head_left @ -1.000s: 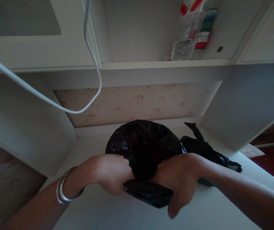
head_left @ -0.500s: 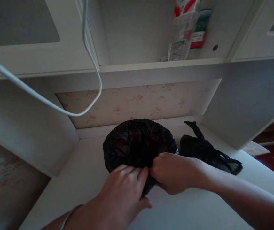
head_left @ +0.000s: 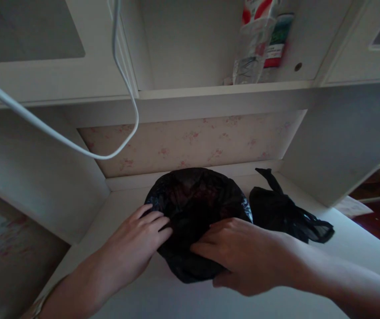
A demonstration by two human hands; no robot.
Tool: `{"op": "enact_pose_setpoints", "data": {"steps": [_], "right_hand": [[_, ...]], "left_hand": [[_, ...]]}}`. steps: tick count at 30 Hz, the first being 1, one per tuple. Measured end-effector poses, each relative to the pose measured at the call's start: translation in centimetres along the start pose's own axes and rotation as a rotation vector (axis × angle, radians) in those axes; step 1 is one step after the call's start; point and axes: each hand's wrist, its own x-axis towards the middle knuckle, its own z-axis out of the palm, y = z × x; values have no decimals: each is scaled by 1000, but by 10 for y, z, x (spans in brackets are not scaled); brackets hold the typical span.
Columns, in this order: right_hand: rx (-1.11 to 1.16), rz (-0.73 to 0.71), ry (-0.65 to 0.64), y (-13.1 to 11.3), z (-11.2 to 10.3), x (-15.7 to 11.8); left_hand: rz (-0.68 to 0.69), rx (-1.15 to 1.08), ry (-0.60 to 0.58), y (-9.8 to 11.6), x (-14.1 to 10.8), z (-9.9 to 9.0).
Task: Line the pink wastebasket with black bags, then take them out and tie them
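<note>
A round, open container stands on the white surface, lined with a black garbage bag (head_left: 190,268) folded over its rim. The container itself is hidden under the plastic. My left hand (head_left: 145,235) curls its fingers over the left part of the rim onto the bag, its thumb hidden. At the front right, my right hand (head_left: 239,254) grips the bag's edge, fingers on the inside and thumb outside. Beside the container on the right lies a black bag with straps (head_left: 281,208), which neither hand touches.
A white cable (head_left: 103,157) hangs in front at upper left. Above is a cabinet shelf (head_left: 223,88) with a clear plastic bottle (head_left: 251,57) and a green-and-red package (head_left: 278,40). White side panels (head_left: 346,137) flank the white tabletop (head_left: 123,212); a floral-papered wall (head_left: 190,141) is behind.
My left hand has moved left along the rim, away from my right hand. My right hand has shifted slightly down, with fingers inside the rim. More of the bag's front shows.
</note>
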Motion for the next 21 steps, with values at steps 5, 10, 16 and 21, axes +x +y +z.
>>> {"op": "enact_pose_setpoints", "data": {"steps": [5, 10, 16, 21], "right_hand": [[-150, 35, -4, -13, 18, 18], [-142, 38, 52, -19, 21, 18], [-17, 47, 168, -1, 9, -7], [13, -44, 65, 13, 6, -5]], "left_hand": [[6, 106, 60, 46, -1, 23], [-8, 264, 178, 53, 7, 49], [120, 131, -8, 5, -4, 27], [47, 20, -52, -15, -19, -3]]}}
